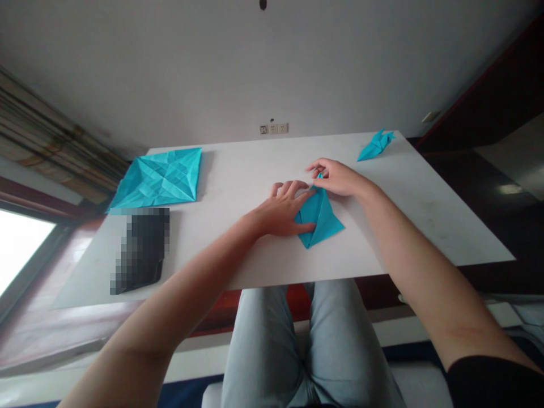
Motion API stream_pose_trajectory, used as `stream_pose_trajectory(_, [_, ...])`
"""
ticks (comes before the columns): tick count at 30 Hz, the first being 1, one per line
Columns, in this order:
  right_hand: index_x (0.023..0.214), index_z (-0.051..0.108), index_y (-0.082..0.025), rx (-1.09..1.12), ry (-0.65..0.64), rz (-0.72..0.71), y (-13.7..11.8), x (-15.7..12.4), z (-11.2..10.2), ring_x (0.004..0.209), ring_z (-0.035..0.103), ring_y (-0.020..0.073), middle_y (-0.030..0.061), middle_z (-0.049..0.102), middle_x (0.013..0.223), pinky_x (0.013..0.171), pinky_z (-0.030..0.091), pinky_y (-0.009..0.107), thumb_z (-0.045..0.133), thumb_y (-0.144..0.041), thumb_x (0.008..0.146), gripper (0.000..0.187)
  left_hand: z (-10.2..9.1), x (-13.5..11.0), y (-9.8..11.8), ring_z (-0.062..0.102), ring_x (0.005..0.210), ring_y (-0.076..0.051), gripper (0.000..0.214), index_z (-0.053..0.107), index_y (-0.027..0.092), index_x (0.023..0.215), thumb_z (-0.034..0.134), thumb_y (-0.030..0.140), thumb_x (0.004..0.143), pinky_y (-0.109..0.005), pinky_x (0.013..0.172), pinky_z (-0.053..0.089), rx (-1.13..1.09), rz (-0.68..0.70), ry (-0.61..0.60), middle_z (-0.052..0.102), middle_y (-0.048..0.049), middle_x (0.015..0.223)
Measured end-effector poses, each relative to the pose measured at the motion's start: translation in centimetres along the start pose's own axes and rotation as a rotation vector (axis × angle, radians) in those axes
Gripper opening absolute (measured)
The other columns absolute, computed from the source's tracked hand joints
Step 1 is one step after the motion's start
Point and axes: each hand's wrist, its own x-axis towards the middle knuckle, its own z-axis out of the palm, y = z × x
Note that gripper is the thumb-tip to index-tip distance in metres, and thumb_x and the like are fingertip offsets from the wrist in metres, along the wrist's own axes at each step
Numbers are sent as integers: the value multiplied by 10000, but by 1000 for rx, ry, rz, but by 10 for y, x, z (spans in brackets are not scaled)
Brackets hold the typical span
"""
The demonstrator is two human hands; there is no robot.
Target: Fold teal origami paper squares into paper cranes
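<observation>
A folded sheet of blue origami paper lies on the white table, its narrow tip pointing away from me. My left hand rests on its left side with fingers spread, thumb and index finger lying on the paper. At the far tip, my right hand pinches the paper between thumb and curled fingers. Part of the paper's left side is covered by my left hand.
The white table stands against a wall with sockets. A creased blue sheet lies at the back left, with a dark, pixelated flat object nearer me. A folded blue paper figure sits at the back right.
</observation>
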Motion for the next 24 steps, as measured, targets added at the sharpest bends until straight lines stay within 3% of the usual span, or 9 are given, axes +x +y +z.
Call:
stream_pose_trajectory(5, [1266,804,-192,-22,-23,-2,-1,-2,-6,872,706,252,135,798,1240,901,637,441,739,-140,775,498,-1,0,1,347,1697,-481,994,424,214,1808,694,675,970,-699,1408,194,3,-6,-22,404,-255,1814])
stream_pose_trajectory(11, [1237,803,-198,-68,175,7,5,3,-11,958,696,265,105,783,1208,970,593,438,677,-165,882,378,-1,-1,1,345,1699,-477,970,428,232,1807,687,667,979,-681,1406,210,1,-8,-6,408,-236,1820])
stream_pose_trajectory(15, [1181,809,-211,-65,272,3,7,4,-12,1016,689,273,86,783,1132,1030,567,432,659,-243,972,260,-2,-2,-3,362,1689,-490,960,418,207,1811,666,649,995,-702,1407,195,12,-80,26,417,-249,1811])
stream_pose_trajectory(20, [1230,835,-212,-54,134,-78,2,1,-5,874,658,233,96,766,1194,942,587,417,759,-308,943,313,-7,-4,-20,380,1666,-513,948,423,184,1811,656,636,1011,-716,1396,198,33,-227,53,422,-261,1795])
stream_pose_trajectory(24, [1332,855,-248,-63,-23,-216,0,-1,1,868,644,218,102,707,1260,959,624,427,839,-377,927,425,-9,-4,-33,392,1653,-495,872,450,209,1792,623,633,1049,-710,1388,206,15,-239,68,431,-245,1779])
